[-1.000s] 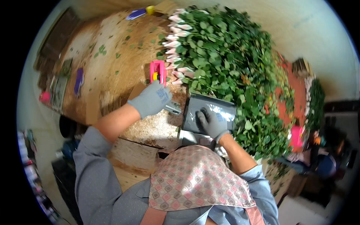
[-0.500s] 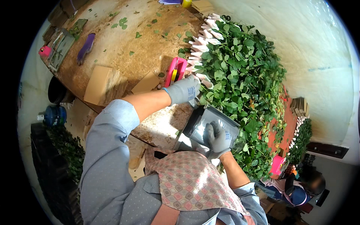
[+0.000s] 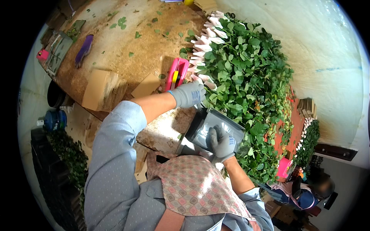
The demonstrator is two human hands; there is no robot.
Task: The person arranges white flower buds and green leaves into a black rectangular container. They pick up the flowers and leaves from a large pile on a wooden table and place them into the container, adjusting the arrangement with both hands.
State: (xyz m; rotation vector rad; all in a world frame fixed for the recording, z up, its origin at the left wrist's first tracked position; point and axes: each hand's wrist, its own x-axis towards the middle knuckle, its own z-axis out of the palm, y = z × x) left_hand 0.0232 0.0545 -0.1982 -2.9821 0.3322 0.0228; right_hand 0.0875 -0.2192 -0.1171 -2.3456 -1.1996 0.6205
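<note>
My left hand [image 3: 189, 94], in a grey glove, is closed beside the upper left corner of a grey metal tray [image 3: 233, 122]. A small metal piece shows beneath its fingers; what they grip is hidden. My right hand [image 3: 223, 144], gloved too, rests on the tray's shiny flat surface, thumb and fingers stretched and slightly apart. Just past my left hand lies a pink holder [image 3: 169, 79] with a yellow-handled tool [image 3: 175, 76] in it. Leafy green stems [image 3: 246, 77] are heaped along the tray's far and right sides, their pale wrapped ends [image 3: 202, 48] pointing left.
Cardboard pieces [image 3: 96, 90] and a flat card [image 3: 145, 85] lie on the brown table [image 3: 127, 42] to the left, with a purple glove [image 3: 83, 51] and scattered leaves. A blue water jug [image 3: 55, 120] stands below the table edge. Another person [image 3: 306, 198] is at lower right.
The view has shifted slightly, so the table's things sit a little further left and higher. Both hands keep nearly the same places at the tray.
</note>
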